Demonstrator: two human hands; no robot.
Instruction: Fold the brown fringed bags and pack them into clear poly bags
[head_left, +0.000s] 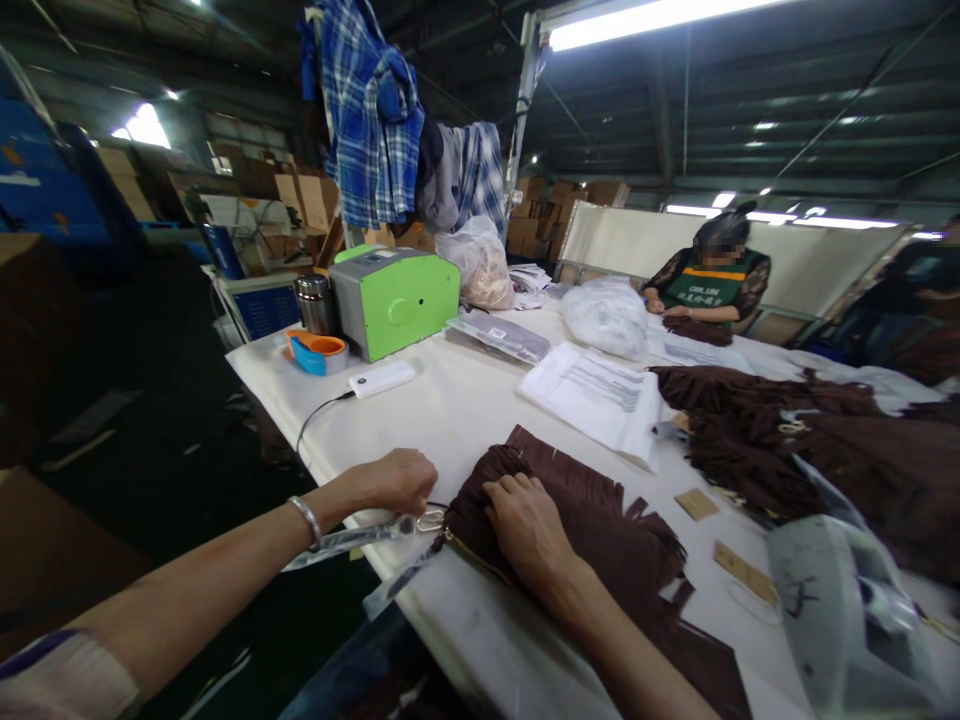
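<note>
Left hand (pixel 409 482): curled near the clasp (pixel 431 520); you can't tell its grip.
Right hand (pixel 529 525): spread; steady your fringed bag (pixel 592 500) lightly.

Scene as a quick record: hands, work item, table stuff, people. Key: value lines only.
left hand: curled above the table edge, near a metal clasp; grip on anything unclear
right hand: resting on the brown bag
brown bag: fringed, lying on the table
table left: green-and-gray machine, metal flask, white power bank with cable plugged in
table right: brown fringed pile, cardboard tag
co-worker: across the table, brown fringed item in front
</note>
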